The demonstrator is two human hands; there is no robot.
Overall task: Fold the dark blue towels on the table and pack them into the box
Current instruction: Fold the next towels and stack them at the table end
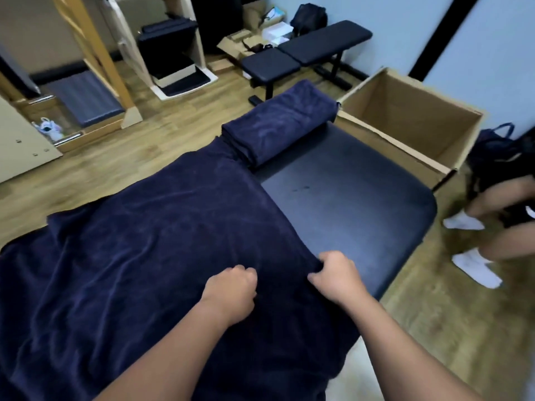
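Observation:
A large dark blue towel [139, 244] lies spread over the left and near part of the black padded table [347, 192]. My right hand [337, 276] grips the towel's right edge, fingers curled into the cloth. My left hand [231, 287] rests on the towel just left of it, knuckles up and fingers curled into the fabric. A folded stack of dark blue towels [278, 123] sits at the table's far end. An open cardboard box [405, 117] stands at the far right corner of the table; what shows of its inside is bare.
A person crouches on the wooden floor at the right, white socks [474, 267] near the table's corner. A black padded bench [307, 50] stands beyond the table. Wooden furniture and cartons fill the back left.

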